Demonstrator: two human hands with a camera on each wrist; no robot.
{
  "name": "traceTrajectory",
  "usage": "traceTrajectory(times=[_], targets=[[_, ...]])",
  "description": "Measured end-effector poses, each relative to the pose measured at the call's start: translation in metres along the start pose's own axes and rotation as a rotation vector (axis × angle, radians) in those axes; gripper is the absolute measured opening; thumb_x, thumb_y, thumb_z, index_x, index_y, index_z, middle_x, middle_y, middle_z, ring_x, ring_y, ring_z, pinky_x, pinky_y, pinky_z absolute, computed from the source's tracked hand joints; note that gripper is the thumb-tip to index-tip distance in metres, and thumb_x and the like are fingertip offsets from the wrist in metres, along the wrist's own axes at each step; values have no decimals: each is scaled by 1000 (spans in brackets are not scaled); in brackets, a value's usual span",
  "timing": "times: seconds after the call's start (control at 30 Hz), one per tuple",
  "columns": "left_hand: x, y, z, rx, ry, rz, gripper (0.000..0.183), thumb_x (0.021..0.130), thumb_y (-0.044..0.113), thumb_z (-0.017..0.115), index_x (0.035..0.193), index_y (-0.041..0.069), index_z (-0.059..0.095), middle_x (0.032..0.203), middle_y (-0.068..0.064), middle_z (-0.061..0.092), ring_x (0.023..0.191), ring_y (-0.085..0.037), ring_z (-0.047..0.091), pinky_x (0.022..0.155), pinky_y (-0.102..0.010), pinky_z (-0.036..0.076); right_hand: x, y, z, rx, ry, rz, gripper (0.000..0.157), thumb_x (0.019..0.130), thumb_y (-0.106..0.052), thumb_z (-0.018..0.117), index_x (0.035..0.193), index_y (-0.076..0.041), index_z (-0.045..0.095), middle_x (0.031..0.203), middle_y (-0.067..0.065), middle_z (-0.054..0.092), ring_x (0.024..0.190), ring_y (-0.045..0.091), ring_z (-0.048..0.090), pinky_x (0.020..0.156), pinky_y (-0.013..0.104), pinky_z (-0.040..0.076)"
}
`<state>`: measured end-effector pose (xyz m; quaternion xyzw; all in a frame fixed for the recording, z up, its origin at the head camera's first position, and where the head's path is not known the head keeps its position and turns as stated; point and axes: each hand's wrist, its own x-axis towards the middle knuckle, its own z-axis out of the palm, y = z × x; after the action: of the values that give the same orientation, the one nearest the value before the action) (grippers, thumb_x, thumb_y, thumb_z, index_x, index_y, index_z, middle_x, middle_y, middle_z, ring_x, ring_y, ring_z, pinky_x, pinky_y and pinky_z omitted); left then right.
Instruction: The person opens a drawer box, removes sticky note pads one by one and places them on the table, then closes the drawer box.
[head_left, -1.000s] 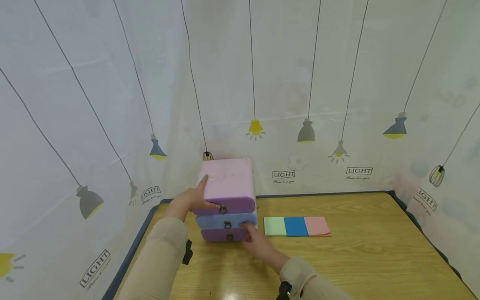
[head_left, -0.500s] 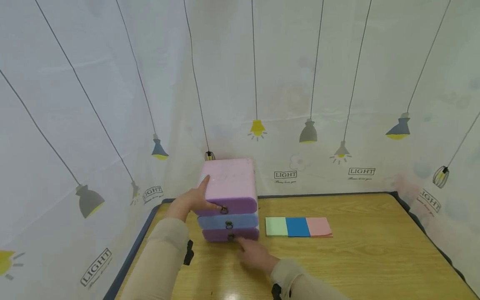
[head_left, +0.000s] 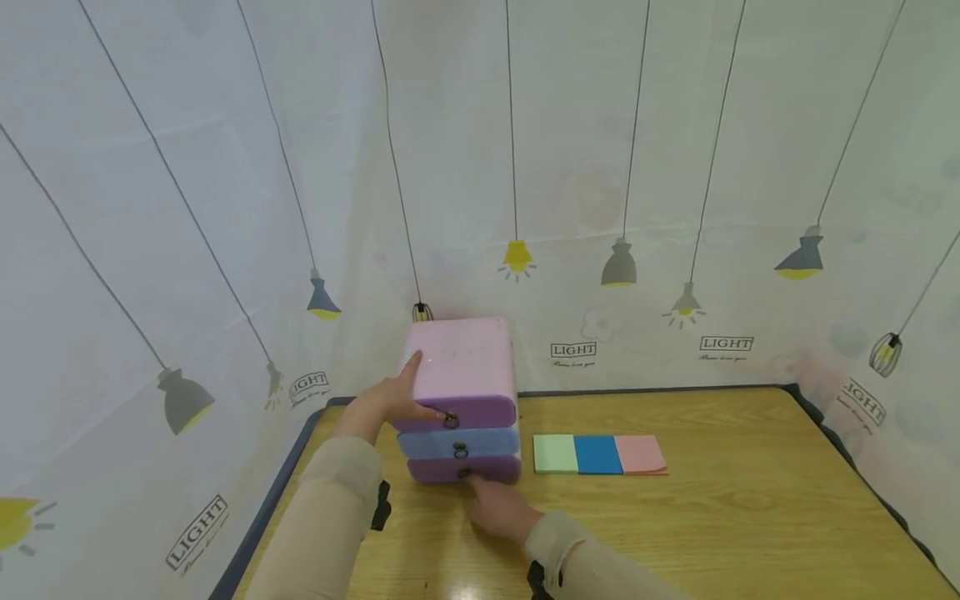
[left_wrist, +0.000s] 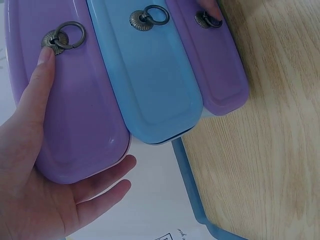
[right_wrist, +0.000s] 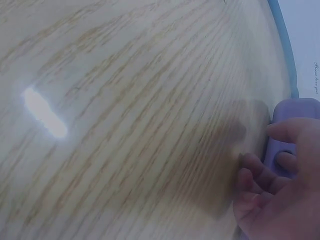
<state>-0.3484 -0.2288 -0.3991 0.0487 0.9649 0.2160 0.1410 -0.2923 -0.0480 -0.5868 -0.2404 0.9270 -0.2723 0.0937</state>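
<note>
A small three-drawer chest (head_left: 463,354) with a pink top stands against the back wall. Its top drawer front (left_wrist: 82,110) is purple, the middle one (left_wrist: 152,85) blue, the bottom one (left_wrist: 220,65) purple. Each carries a bronze ring pull. My left hand (head_left: 390,400) rests on the chest's upper left corner, thumb on the top drawer front beside its ring, other fingers spread along the side. My right hand (head_left: 501,507) is low in front, a fingertip at the bottom drawer's ring pull (left_wrist: 215,22), its other fingers curled. The fingertip partly hides that ring.
To the chest's right lie sticky-note pads side by side: green (head_left: 555,454), blue (head_left: 597,455) and pink (head_left: 641,455). They sit on the wooden table (head_left: 720,525). A white sheet (head_left: 675,150) printed with hanging lamps covers the walls behind and at both sides.
My right hand has moved down and left, from the right end of the blue drawer front to the bottom drawer's ring. The left hand stays on the chest.
</note>
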Motion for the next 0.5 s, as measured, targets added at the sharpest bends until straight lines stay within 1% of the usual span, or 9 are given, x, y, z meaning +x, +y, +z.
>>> traceTrajectory(times=[0.17,0.23,0.33,0.4,0.5], targets=[[0,0,0,18,3,1,122,63,53,75,144,22,-12,139,-23,29,120,-40,37,96,-51,29,2,-4,-2,10,23,-2,40,83,-18,59,121,-8,50,113,9,59,97,22,57,79,36,46],[0,-1,0,13,4,-1,122,63,53,75,144,22,-12,139,-24,29,120,-40,37,96,-51,29,3,-6,-4,7,52,-18,33,82,-14,60,115,-8,54,108,6,60,96,20,57,79,34,46],[0,-1,0,13,7,4,122,63,53,75,144,22,-11,138,-24,30,119,-41,37,96,-51,30,3,-6,-6,-20,112,-67,22,80,-7,62,102,-9,60,96,2,62,87,16,58,74,30,47],[-1,-1,-1,13,9,9,122,63,52,75,144,22,-11,137,-25,32,118,-41,38,95,-51,30,4,-6,-6,-33,136,-90,16,79,-7,63,95,-10,62,89,-2,62,82,13,58,70,27,47],[-2,0,-1,18,9,9,121,63,52,75,144,22,-11,136,-25,33,117,-41,39,94,-51,31,3,-5,-4,-46,155,-105,7,81,-13,64,87,-14,63,83,-7,62,78,9,58,66,24,46]])
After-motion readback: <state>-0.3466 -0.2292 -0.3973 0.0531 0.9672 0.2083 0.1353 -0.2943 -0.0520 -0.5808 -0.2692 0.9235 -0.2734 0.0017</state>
